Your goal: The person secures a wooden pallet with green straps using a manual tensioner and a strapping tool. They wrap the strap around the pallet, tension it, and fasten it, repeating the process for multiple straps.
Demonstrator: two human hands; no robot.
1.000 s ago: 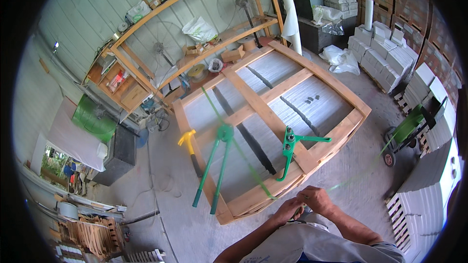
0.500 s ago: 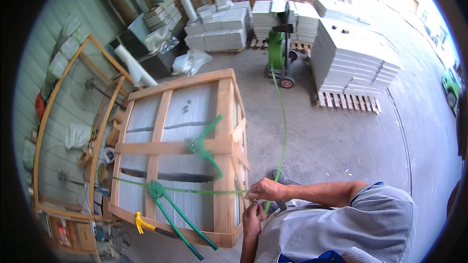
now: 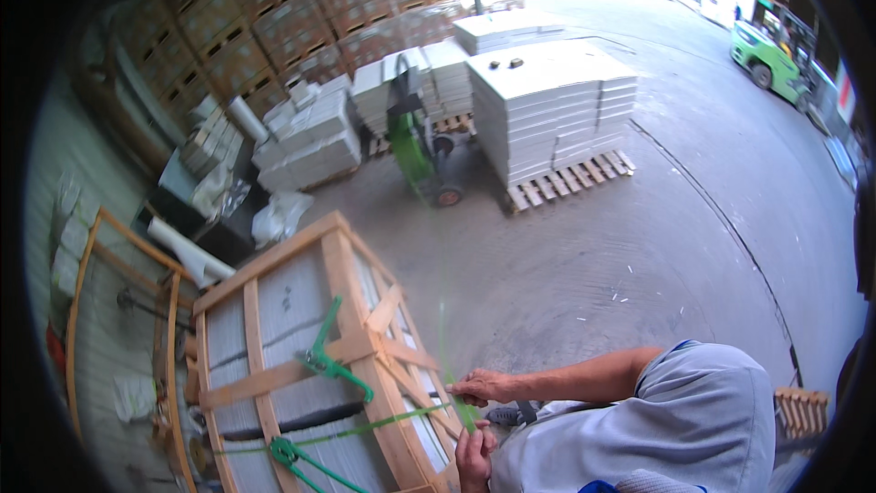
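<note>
A slatted wooden crate point(image 3: 253, 319) packed with white slabs stands at the lower left. Across it runs a green strap point(image 3: 401, 417), reaching past the crate's right side to my hands. My right hand point(image 3: 482, 387) is closed with its fingers pinching the strap. Just below, my left hand point(image 3: 475, 455) is curled closed around a length of it. On top of the crate lie a green strapping tool point(image 3: 321, 361) with splayed handles and a long-handled green strapping tool point(image 3: 290, 455), the latter cut off by the lower edge.
A wheeled green strap dispenser point(image 3: 412, 153) stands ahead, beside stacked white slabs point(image 3: 547, 114) on a wooden pallet. Brown crates point(image 3: 274, 23) are piled behind. A green forklift point(image 3: 769, 59) is at the far right. Wooden frames point(image 3: 171, 356) lean along the left wall.
The view has swung right, so the crate sits lower and further left; the yellow hammer is out of sight. My hands stay at the strap, the right one slightly farther from the left.
</note>
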